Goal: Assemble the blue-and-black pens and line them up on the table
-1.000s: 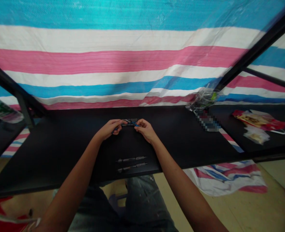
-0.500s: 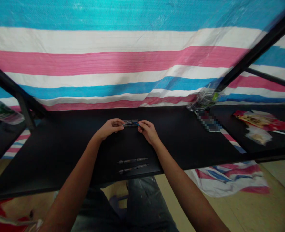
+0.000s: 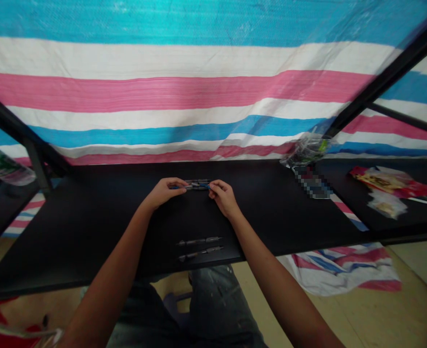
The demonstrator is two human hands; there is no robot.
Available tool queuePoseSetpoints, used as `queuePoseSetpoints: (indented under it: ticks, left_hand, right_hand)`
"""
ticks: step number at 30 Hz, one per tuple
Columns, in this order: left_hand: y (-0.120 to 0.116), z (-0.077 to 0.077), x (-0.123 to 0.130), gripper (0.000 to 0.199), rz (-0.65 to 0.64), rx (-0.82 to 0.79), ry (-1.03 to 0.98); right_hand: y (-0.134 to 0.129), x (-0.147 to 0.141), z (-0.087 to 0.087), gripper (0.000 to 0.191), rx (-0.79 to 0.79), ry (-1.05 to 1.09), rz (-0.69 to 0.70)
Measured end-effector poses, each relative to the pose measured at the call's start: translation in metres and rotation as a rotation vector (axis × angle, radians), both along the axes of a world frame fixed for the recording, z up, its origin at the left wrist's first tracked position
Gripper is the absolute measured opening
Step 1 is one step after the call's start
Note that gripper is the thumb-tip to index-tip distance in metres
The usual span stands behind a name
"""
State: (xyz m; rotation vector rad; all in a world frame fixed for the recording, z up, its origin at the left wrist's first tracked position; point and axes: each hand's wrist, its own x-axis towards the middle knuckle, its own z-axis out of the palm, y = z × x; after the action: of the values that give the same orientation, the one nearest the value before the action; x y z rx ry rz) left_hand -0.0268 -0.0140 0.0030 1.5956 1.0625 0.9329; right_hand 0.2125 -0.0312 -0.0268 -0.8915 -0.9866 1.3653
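Observation:
My left hand [image 3: 167, 192] pinches the left end of a slim pen [image 3: 197, 186] with blue on it, low over the black table. At the pen's other end the fingertips of my right hand [image 3: 223, 197] are closed on a blue part. Whether the pen is one piece or two parts end to end, I cannot tell. Just behind it lies another dark pen [image 3: 200, 181], partly hidden. Nearer the table's front edge, two clear-and-dark pens, an upper pen [image 3: 199, 240] and a lower pen [image 3: 200, 253], rest side by side, roughly parallel.
The black tabletop [image 3: 90, 222] ends at a striped tarpaulin [image 3: 155, 94]. To the right are a crumpled clear plastic bag [image 3: 307, 149], a pixelated flat object [image 3: 313, 182] and a red packet [image 3: 394, 181]. Dark metal bars [image 3: 376, 79] slant at both sides.
My hands stay nearly in place, the right one shifting very slightly rightward. More of the pen and its blue parts shows between and behind my fingers. The two near pens stay put.

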Motion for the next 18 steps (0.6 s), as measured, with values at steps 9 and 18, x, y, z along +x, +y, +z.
queuePoseSetpoints:
  ticks: [9,18]
  left_hand:
    - [0.001,-0.003,0.004,0.032,0.019,0.059,0.008]
    - [-0.004,-0.001,0.009,0.026,0.020,0.205,0.155]
  right_hand:
    - [0.000,-0.001,-0.002,0.023,0.023,-0.082,-0.008]
    - [-0.001,-0.001,-0.003,0.027,0.059,-0.213,-0.036]
